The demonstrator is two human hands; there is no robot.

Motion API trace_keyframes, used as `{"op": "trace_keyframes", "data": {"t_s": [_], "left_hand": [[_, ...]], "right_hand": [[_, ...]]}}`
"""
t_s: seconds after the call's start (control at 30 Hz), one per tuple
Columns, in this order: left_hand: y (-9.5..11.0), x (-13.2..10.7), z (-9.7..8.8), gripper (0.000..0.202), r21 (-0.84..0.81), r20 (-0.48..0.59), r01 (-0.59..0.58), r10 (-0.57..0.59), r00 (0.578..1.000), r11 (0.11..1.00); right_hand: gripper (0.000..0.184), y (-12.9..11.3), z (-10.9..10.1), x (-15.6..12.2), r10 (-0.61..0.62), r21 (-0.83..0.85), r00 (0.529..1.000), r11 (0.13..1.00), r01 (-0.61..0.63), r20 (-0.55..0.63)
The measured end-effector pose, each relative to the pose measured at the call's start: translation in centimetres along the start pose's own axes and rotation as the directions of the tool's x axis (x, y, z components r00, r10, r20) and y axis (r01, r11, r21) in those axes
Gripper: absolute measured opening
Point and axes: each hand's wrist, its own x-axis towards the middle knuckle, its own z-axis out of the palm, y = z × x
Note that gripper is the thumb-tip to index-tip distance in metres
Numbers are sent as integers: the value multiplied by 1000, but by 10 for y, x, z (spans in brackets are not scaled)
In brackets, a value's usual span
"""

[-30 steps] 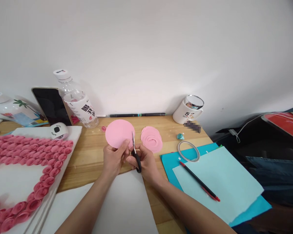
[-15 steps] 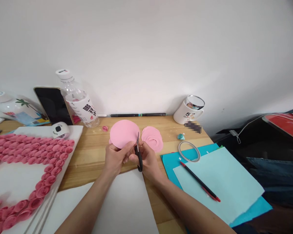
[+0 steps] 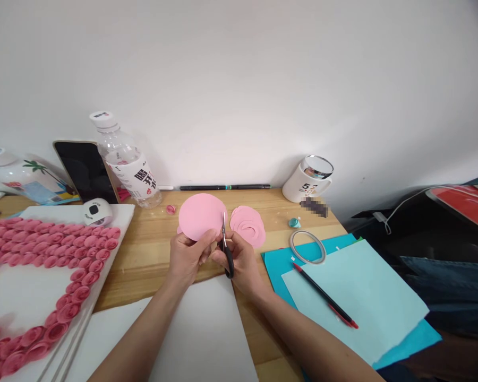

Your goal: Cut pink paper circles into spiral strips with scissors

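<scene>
Left fingers (image 3: 207,240) pinching pink disc (image 3: 201,215), right fingers (image 3: 238,245) curled round scissors (image 3: 225,246) (black-handled), at disc's edge

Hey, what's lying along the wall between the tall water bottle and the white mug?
The head view shows a slim white item near the bottle, then a long black pen, perhaps two end to end.

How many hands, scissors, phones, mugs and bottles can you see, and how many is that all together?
Hands: 2 (left hand, right hand)
Scissors: 1 pair
Phone: 1
Mug: 1
Bottles: 2
Total: 7
</scene>
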Motion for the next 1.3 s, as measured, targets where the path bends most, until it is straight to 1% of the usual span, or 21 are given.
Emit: {"op": "trace_keyframes", "data": {"t_s": [0.2,0.37,0.43,0.57,0.67,0.77,0.93,1.17,1.3], "left_hand": [[-3,2,-1,33,4,-6,-18,18,1000,1000],[-2,1,0,35,-55,-19,35,-37,999,998],[-2,1,1,37,-62,-31,37,-39,999,997],[-1,1,1,35,-30,-25,29,-30,999,999],[-1,1,1,34,3,2,64,-64,998,998],[-1,1,0,35,15,15,74,-74,997,997],[-2,2,-1,34,20,7,61,-61,998,998],[-2,1,-1,33,14,18,45,-45,999,999],[1,1,1,29,32,0,28,-28,1000,999]], "right_hand": [[41,-1,0,-1,48,-5,999,999,-48,-23],[44,-1,4,-2,103,8,994,995,-102,-42],[45,0,5,-2,111,2,993,994,-111,-43],[43,0,5,-1,49,-2,999,999,-49,-21],[44,-1,2,1,1,-23,999,1000,-2,-47],[47,-4,-1,2,-31,-46,998,999,28,-61],[46,-6,-1,2,-33,-59,999,998,31,-33],[43,-4,-1,1,-15,-49,999,999,13,-40],[42,-6,-1,1,-9,-42,999,999,8,-34]]}}
